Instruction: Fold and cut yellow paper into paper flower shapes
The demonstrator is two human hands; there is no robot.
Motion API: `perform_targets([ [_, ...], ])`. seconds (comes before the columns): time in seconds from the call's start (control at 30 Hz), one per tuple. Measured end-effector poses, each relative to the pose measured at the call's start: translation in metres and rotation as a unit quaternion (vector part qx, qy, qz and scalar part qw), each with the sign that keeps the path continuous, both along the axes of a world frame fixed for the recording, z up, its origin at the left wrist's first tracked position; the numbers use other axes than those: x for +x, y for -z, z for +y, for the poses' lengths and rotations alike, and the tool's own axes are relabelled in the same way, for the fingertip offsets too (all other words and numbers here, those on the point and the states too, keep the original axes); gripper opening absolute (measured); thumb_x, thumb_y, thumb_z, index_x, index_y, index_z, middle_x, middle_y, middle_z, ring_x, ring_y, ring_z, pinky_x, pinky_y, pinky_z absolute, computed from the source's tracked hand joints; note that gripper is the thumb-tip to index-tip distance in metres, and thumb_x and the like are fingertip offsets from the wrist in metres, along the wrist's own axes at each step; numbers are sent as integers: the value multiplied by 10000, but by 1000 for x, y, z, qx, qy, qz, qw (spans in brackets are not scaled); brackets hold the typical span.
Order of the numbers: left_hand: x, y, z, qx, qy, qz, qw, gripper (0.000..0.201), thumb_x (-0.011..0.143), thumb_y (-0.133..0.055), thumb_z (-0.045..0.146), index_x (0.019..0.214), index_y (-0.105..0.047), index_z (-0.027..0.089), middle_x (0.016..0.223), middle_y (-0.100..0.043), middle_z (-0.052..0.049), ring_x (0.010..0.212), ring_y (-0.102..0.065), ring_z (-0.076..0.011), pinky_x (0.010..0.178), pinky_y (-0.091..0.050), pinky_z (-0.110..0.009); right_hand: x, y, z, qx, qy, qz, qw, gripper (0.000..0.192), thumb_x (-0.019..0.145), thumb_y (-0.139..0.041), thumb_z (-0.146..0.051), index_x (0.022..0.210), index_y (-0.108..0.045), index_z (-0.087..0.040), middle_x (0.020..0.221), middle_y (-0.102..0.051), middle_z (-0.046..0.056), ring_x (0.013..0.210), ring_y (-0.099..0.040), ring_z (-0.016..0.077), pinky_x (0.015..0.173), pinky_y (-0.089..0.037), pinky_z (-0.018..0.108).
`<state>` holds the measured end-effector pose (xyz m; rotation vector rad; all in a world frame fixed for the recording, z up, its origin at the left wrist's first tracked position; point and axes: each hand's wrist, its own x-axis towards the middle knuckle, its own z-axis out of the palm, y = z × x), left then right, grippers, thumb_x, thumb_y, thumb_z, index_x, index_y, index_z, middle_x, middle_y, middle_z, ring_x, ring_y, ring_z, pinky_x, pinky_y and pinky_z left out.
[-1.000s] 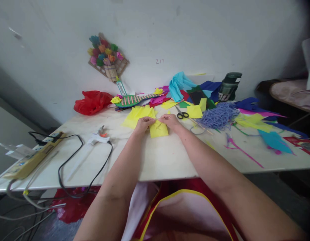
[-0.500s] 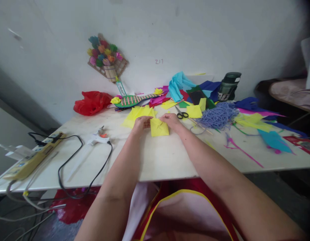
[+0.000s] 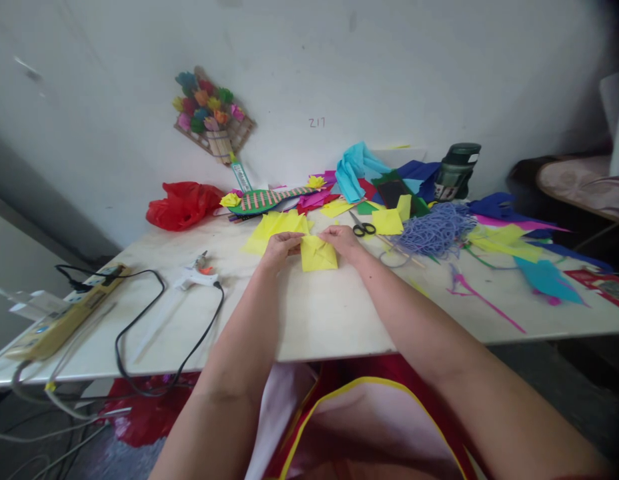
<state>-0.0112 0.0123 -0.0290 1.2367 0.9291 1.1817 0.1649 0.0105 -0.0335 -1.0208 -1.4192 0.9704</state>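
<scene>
A folded square of yellow paper (image 3: 318,256) lies on the white table (image 3: 329,313) in front of me. My left hand (image 3: 280,247) pinches its upper left corner. My right hand (image 3: 342,240) pinches its upper right edge. Both hands press the paper down against the table. More loose yellow sheets (image 3: 274,227) lie just behind my left hand.
Black scissors (image 3: 363,229) and a purple cord bundle (image 3: 434,230) lie right of my hands. A glue gun (image 3: 195,275) with black cable and a power strip (image 3: 64,313) sit at the left. Coloured paper scraps (image 3: 529,260), a red bag (image 3: 182,203) and a dark bottle (image 3: 457,172) line the back.
My hands have shifted slightly on the yellow paper, my left fingers drawing back to its corner. Nothing else on the table has moved.
</scene>
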Motion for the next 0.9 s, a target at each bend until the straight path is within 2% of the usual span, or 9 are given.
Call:
perform_targets([
  [0.33,3,-2,-3,-14,15,-23,1000,313,506,-698,243,777,-634,101,637,-625,-33,569,-581,-128,587,-450,-272,0,3,1,-38,-20,19,999,178,543,-632,-302,606,-601,-139,560,-574,-17,546,-497,108,567,-397,235],
  [0.9,4,-1,0,-38,13,-18,999,328,558,-634,305,829,-607,124,611,-605,-29,561,-580,-131,588,-454,-271,-2,-2,-4,-6,14,-8,1000,142,556,-607,-289,548,-574,-150,519,-552,-25,547,-491,109,575,-397,243],
])
